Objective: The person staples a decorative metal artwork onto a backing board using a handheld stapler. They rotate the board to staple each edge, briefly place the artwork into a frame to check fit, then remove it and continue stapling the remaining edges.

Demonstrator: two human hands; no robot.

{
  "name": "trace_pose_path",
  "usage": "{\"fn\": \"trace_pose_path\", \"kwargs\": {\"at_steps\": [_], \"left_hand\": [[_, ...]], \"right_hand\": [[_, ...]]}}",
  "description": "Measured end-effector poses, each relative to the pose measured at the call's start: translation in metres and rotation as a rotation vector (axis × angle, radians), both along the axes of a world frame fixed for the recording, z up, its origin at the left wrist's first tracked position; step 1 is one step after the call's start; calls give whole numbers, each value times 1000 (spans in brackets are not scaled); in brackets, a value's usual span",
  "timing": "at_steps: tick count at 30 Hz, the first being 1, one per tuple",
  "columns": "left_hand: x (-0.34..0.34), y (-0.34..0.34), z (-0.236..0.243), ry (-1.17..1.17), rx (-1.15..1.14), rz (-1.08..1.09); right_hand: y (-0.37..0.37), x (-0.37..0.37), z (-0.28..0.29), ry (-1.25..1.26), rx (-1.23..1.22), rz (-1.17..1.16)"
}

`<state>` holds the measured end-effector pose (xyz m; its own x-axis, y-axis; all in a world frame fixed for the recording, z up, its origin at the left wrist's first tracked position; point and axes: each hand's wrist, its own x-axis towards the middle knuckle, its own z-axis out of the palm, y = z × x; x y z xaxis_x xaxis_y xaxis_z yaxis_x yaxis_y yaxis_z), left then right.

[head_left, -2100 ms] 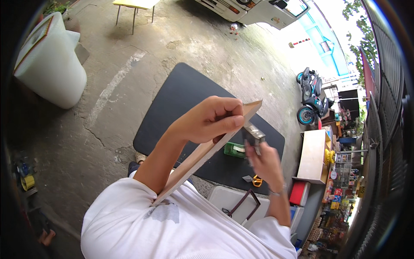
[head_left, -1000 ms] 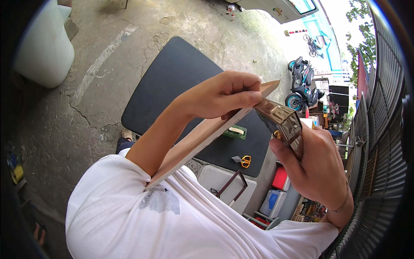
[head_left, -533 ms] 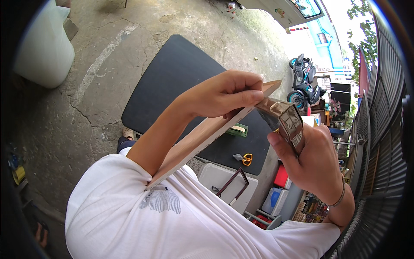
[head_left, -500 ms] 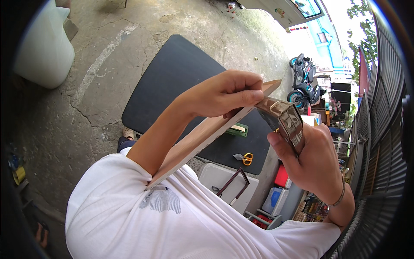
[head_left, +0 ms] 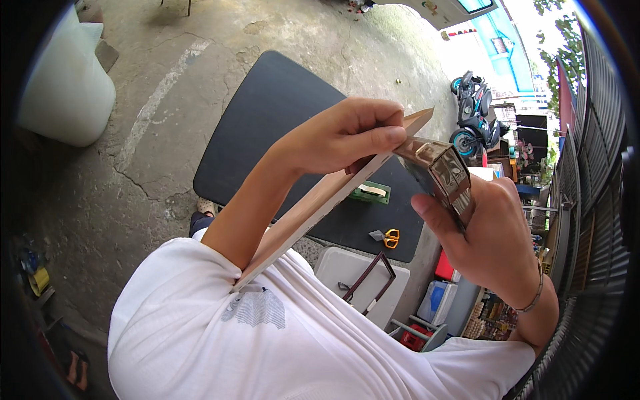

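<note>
Across my chest slants a pale wooden board (head_left: 303,223), its lower end against my shirt and its edge facing up. The fingers of my left hand (head_left: 350,137) are wrapped over its upper part, with the thumb along the edge. In my right hand (head_left: 497,243) is a shiny metal staple gun (head_left: 441,172), its front end against the board's edge close to my left thumb. My right palm hides most of its handle. Below the board, on a black table (head_left: 267,113), are a green tool with a pale handle (head_left: 371,193) and orange-handled scissors (head_left: 390,238).
Beside the table, a light grey surface (head_left: 327,267) bears a dark reddish-brown frame (head_left: 358,283). Bins and a red box (head_left: 445,267) stand at the right, near a corrugated metal wall (head_left: 600,193). A motorcycle (head_left: 473,113) is parked farther off. A large white container (head_left: 73,100) stands far left.
The view has shifted slightly, so the table and scissors appear a little higher and further right. Both hands keep their hold, with the staple gun still at the board's edge.
</note>
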<state>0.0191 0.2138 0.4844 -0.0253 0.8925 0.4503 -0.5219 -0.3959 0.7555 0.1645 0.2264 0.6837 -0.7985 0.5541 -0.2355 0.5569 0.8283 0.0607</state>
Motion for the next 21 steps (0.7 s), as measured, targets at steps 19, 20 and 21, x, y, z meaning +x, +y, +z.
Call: {"fn": "trace_pose_path", "kwargs": {"at_steps": [19,20,21], "left_hand": [[-4,6,-2,1,1,-10],[-4,6,-2,5,3,-3],[-3,7,-2,9,4,3]], "right_hand": [[5,-9,2,-33,-12,-42],[6,-9,2,-33,-3,-23],[7,-8,1,-33,5,-5]]}}
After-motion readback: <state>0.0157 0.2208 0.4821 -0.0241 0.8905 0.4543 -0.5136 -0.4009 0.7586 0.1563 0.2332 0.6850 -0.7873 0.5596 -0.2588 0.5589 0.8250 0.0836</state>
